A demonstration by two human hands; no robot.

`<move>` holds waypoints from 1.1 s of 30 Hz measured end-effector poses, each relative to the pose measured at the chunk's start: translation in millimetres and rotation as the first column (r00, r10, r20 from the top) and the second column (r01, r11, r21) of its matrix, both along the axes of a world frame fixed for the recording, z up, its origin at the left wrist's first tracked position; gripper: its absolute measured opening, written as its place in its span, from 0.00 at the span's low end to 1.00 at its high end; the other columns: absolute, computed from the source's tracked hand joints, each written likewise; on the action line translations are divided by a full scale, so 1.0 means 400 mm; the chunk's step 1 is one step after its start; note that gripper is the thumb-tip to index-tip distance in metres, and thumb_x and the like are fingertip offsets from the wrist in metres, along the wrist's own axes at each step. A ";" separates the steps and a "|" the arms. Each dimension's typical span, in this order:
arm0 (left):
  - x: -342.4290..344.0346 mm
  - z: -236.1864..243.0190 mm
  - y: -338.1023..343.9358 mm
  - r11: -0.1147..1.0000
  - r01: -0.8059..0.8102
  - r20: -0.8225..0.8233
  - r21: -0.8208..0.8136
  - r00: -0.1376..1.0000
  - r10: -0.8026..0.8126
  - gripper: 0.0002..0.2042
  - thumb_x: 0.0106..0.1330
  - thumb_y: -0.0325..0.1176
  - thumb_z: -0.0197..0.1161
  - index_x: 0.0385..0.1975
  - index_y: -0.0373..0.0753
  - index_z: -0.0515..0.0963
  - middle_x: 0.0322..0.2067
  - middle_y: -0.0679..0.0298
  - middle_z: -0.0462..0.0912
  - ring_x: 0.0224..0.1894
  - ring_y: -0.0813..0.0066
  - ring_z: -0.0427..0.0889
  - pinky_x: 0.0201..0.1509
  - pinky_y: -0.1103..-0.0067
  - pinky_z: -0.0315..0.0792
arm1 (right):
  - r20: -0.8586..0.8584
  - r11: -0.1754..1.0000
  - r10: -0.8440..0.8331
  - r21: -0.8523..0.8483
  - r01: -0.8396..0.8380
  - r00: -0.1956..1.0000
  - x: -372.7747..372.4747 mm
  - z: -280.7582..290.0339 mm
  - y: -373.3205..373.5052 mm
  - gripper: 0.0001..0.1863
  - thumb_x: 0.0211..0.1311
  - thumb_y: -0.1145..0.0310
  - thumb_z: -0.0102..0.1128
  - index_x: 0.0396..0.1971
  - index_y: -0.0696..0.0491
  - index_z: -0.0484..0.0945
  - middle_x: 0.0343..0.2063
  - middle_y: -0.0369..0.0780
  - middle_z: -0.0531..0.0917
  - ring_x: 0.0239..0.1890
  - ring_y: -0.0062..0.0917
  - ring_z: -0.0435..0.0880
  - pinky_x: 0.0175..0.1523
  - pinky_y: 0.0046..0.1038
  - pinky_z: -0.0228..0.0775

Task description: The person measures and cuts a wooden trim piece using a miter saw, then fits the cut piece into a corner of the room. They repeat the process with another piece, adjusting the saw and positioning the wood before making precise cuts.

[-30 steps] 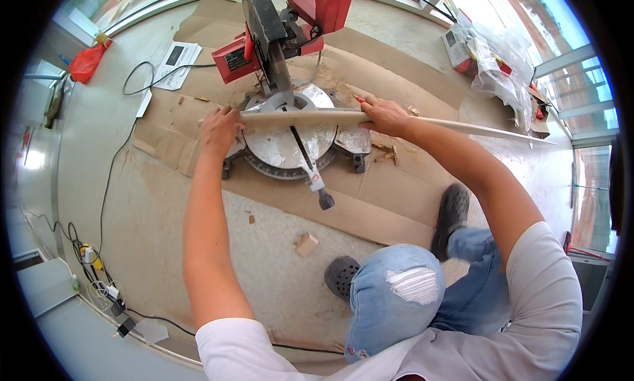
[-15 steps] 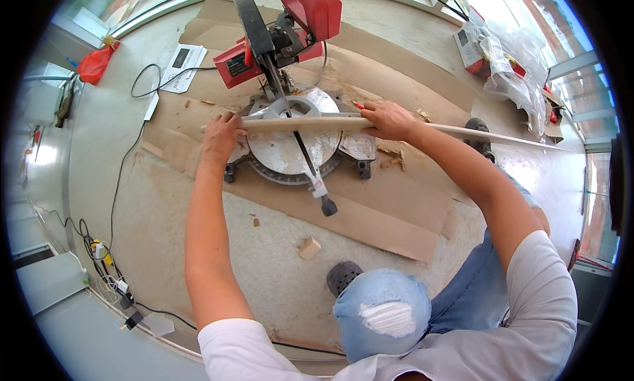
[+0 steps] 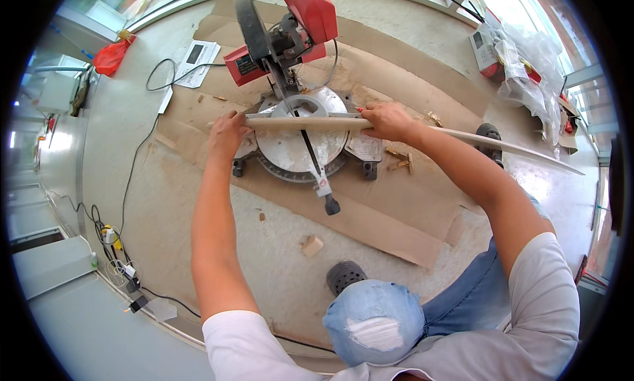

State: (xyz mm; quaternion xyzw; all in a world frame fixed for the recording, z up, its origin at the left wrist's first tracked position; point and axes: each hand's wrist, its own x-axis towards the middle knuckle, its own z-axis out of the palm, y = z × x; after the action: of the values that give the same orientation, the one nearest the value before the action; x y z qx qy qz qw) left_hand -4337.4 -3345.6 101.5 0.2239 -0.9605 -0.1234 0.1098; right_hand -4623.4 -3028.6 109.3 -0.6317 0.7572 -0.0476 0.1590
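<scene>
A long, thin strip of pale wood lies across the round metal table of a red and black miter saw. The saw head is raised, its blade above and behind the strip. My left hand grips the strip at the left side of the saw base. On the right side, my right hand has its fingers over the strip. A small red-tipped stick pokes out by its fingertips; its kind is unclear. Beyond this hand the strip runs far right, partly hidden behind my forearm.
Cardboard sheets lie under the saw, with wood scraps on them. A small wood block rests on the floor near my shoe. Black cord runs along the left. Plastic bags and a box lie at far right.
The whole view has shifted slightly, and the strip's long right end appears lower and farther right. Both hands keep their hold on the strip, and the saw head stays raised.
</scene>
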 end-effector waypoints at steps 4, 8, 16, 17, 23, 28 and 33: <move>-0.015 0.025 -0.008 0.998 -0.035 0.129 0.058 0.991 0.027 0.12 0.53 0.33 0.71 0.37 0.38 0.81 0.38 0.59 0.81 0.46 0.51 0.80 0.49 0.63 0.74 | 0.027 1.000 0.008 -0.023 -0.007 1.000 -0.007 0.002 0.005 0.17 0.56 0.56 0.67 0.37 0.54 0.79 0.36 0.41 0.81 0.44 0.37 0.82 0.48 0.38 0.75; -0.020 0.047 -0.064 0.993 -0.078 0.326 0.083 0.944 0.047 0.14 0.56 0.35 0.70 0.41 0.40 0.82 0.43 0.58 0.83 0.51 0.54 0.80 0.53 0.66 0.75 | 0.037 0.998 0.023 -0.065 -0.021 0.999 -0.012 -0.016 0.006 0.17 0.56 0.56 0.67 0.38 0.53 0.80 0.36 0.41 0.81 0.44 0.37 0.82 0.48 0.38 0.75; -0.255 0.639 -0.119 0.975 -0.207 -0.254 -0.077 0.950 0.182 0.18 0.68 0.46 0.59 0.44 0.37 0.84 0.41 0.55 0.87 0.44 0.62 0.85 0.52 0.72 0.74 | 0.023 1.000 -0.004 -0.014 0.004 1.000 -0.022 -0.042 0.017 0.18 0.56 0.55 0.67 0.40 0.52 0.80 0.37 0.41 0.81 0.43 0.37 0.83 0.46 0.39 0.76; -0.294 0.704 -0.139 0.984 -0.136 -0.285 -0.116 0.953 0.098 0.20 0.70 0.46 0.58 0.50 0.37 0.82 0.42 0.60 0.87 0.43 0.69 0.84 0.50 0.78 0.73 | 0.024 1.000 0.003 -0.022 -0.002 1.000 -0.018 -0.040 0.012 0.18 0.56 0.55 0.66 0.40 0.52 0.80 0.37 0.41 0.81 0.43 0.37 0.83 0.46 0.39 0.76; -0.597 0.793 0.036 0.993 -0.116 0.199 -0.017 0.973 0.117 0.19 0.69 0.43 0.54 0.42 0.30 0.81 0.31 0.46 0.84 0.32 0.55 0.86 0.39 0.63 0.79 | 0.056 1.000 0.007 -0.006 -0.006 0.998 -0.008 -0.013 -0.001 0.19 0.58 0.55 0.65 0.43 0.52 0.80 0.37 0.41 0.81 0.44 0.38 0.83 0.46 0.39 0.76; -0.631 0.653 0.064 0.782 -0.178 -0.036 0.598 0.968 0.248 0.13 0.63 0.33 0.58 0.39 0.28 0.79 0.28 0.51 0.83 0.28 0.59 0.84 0.33 0.63 0.80 | 0.023 1.000 -0.012 0.027 0.011 1.000 -0.007 -0.015 0.004 0.19 0.58 0.55 0.65 0.44 0.53 0.80 0.39 0.42 0.82 0.44 0.39 0.83 0.48 0.39 0.76; -0.529 0.640 0.238 0.264 0.034 -0.169 0.964 0.845 0.507 0.07 0.58 0.26 0.55 0.35 0.31 0.71 0.25 0.53 0.76 0.22 0.58 0.78 0.28 0.66 0.80 | 0.023 1.000 0.002 -0.028 -0.001 1.000 -0.017 -0.044 0.011 0.20 0.58 0.55 0.65 0.45 0.53 0.80 0.39 0.43 0.82 0.44 0.39 0.83 0.48 0.40 0.76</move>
State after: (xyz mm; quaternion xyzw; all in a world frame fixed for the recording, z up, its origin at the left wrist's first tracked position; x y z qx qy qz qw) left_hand -4549.2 -3250.3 357.4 0.3554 -0.5985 -0.6916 0.1929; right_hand -4630.2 -3024.2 91.6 -0.6340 0.7541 -0.0654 0.1586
